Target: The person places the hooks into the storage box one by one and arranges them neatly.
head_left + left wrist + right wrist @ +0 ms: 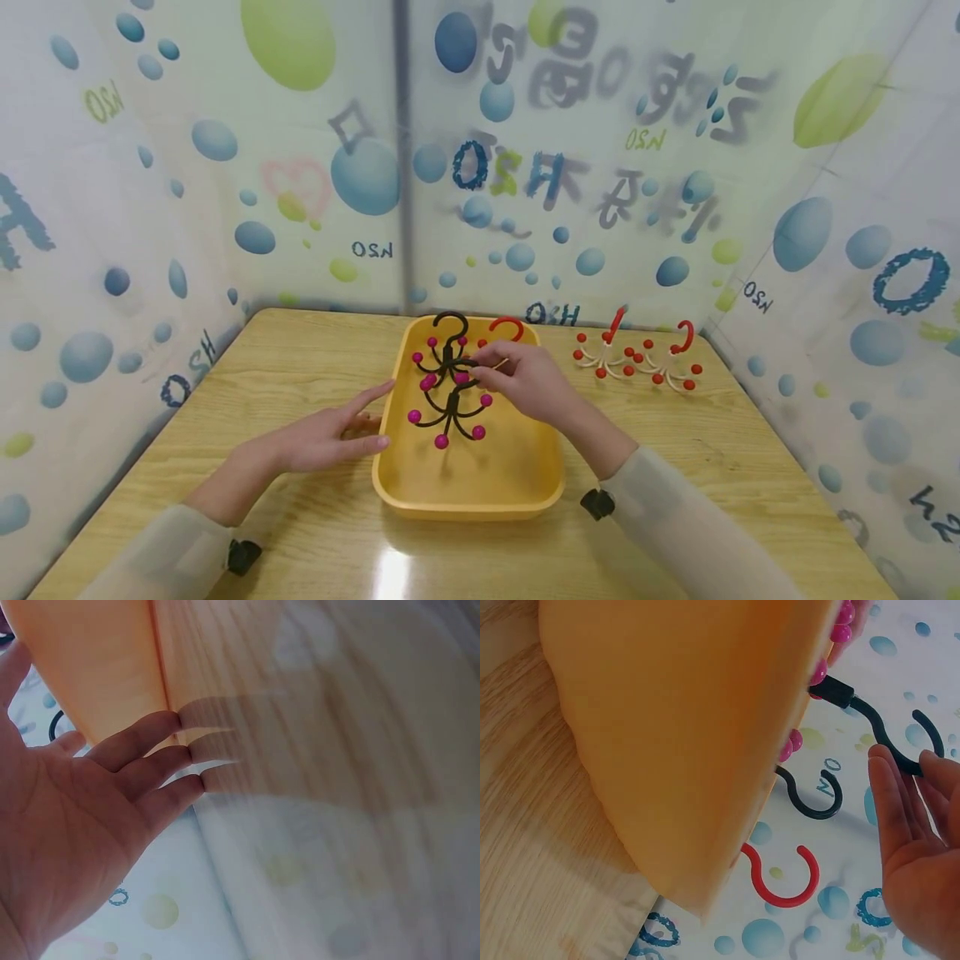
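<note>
Working at a wooden counter (720, 429) before bubble-printed sheeting (300, 158). Pinching the hook (883, 741) of the nearer black rack (453, 406), over the yellow tray (468, 508), between the fingers of the right hand (517, 379). Probably best keeping its pink knobs (442, 442) clear of the farther black rack (447, 359), otherwise risking a snag. Spreading the fingers of the left hand (322, 437) at the tray's left side, handily for steadying. Showing two red-hooked racks (606, 353) on the counter, rightward.
</note>
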A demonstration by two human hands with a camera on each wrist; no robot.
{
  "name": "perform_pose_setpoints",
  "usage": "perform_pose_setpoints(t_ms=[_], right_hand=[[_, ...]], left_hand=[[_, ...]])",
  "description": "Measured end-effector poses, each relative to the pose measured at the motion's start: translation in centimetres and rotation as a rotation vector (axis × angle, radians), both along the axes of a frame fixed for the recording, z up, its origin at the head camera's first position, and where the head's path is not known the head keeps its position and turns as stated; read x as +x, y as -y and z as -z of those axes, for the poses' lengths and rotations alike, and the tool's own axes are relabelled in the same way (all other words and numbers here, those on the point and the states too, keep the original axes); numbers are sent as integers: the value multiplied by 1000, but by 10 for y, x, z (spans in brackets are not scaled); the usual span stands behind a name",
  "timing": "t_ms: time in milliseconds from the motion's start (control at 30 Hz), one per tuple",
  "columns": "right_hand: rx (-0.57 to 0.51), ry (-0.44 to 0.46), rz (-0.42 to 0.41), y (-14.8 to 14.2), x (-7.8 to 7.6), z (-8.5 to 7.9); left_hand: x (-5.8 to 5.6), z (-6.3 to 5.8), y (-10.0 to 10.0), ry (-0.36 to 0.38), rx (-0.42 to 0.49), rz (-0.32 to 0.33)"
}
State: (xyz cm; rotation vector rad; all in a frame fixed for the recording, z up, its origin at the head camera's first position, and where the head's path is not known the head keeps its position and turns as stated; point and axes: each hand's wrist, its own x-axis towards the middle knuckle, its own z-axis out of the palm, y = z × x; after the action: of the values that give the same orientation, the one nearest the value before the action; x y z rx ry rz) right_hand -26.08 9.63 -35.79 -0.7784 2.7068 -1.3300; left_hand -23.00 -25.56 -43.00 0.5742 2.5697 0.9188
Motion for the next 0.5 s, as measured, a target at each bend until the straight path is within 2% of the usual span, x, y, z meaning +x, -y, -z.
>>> perform_pose_setpoints(t_ms=[167,500], right_hand=[[28,32,6,5,-4,0],[106,2,13,12,-16,1]], left_hand=[[0,-2,-1,14,9,1],[1,-1,0,12,16,3]])
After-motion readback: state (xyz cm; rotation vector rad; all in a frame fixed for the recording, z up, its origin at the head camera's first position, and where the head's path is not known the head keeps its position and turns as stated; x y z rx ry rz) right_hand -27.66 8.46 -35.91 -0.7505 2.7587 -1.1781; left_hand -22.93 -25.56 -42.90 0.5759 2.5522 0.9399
